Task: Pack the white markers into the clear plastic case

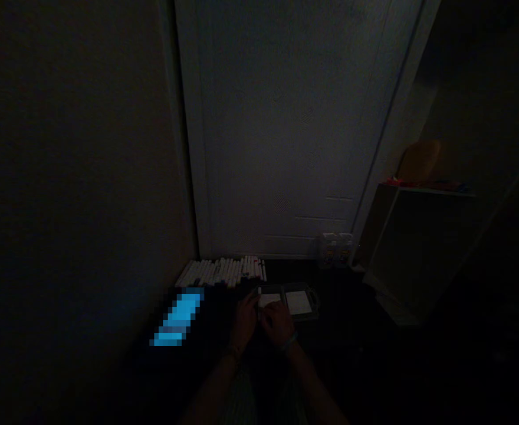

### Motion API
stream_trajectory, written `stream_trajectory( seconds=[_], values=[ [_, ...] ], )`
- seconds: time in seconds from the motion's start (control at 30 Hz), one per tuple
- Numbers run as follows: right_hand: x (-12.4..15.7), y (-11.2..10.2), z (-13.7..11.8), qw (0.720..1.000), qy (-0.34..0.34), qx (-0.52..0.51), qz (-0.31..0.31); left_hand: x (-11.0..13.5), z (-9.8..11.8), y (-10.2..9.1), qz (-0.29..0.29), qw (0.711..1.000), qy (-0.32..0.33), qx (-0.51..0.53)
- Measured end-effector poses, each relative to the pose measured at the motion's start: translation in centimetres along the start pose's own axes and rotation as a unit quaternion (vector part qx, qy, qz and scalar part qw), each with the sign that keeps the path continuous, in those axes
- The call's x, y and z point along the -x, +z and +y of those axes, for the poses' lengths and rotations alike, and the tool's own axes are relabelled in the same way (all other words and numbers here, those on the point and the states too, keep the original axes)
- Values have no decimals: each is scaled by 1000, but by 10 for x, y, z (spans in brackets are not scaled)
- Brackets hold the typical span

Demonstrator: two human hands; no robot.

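An open clear case (316,300) lay on the dark desk (288,271), directly beneath and just beyond the two hands. A white sheet (298,302) filled its right half, at about 2 o'clock from the hands; another pale sheet (270,298) showed in the left half, partly covered by fingers. The left hand (245,316) bent its fingers beside a slim pale stick (259,291) at the case's left edge, and the right hand (277,321) curled over the left half; in such dimness I could not tell whether either gripped anything. From the hands, a row of white markers (222,272) lay at 11 o'clock, a blurred blue screen (178,317) at 9, and two pale containers (329,252) at between 1 and 2.
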State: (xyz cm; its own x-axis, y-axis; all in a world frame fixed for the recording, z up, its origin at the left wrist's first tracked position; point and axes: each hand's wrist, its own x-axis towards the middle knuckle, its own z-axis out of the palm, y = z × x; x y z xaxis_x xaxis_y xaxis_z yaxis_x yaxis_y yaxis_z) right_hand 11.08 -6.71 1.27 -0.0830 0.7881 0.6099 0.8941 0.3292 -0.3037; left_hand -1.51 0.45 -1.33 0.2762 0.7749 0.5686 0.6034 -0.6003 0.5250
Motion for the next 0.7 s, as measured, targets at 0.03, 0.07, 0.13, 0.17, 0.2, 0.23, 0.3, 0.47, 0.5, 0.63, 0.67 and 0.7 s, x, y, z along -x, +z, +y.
stream_trajectory(
  seconds=[0.03,0.07,0.13,0.17,0.2,0.23,0.3,0.47,0.5,0.63,0.67,0.7],
  values=[
    [0,0,0,1000,1,1,-2,0,0,0,2,1000,-1,-3],
    [0,1,1,1000,2,2,-4,0,0,1,4,1000,-1,-7],
    [0,2,1,1000,3,0,-5,0,0,1,1,1000,-2,-13],
    [0,2,1,1000,4,-2,-7,0,0,1,-3,1000,-3,-16],
    [0,2,1,1000,6,-4,-9,0,0,0,-7,1000,-2,-17],
    [0,2,1,1000,10,-5,-11,0,1,0,-10,1000,-1,-18],
    [0,1,1,1000,16,-6,-18,0,2,-1,-12,1000,-1,-16],
    [-1,-2,0,999,25,-8,-28,-1,7,-5,-6,1000,-14,-2],
    [-1,-2,0,999,26,-9,-29,-1,9,-5,-6,1000,-18,3],
    [0,-2,0,999,28,-15,-29,-2,14,-10,-24,999,-39,9],
    [0,-1,1,999,30,-17,-24,-2,15,-11,-29,999,-44,6],
    [1,0,2,999,34,-19,-18,-2,15,-12,-33,998,-46,3]
  ],
)
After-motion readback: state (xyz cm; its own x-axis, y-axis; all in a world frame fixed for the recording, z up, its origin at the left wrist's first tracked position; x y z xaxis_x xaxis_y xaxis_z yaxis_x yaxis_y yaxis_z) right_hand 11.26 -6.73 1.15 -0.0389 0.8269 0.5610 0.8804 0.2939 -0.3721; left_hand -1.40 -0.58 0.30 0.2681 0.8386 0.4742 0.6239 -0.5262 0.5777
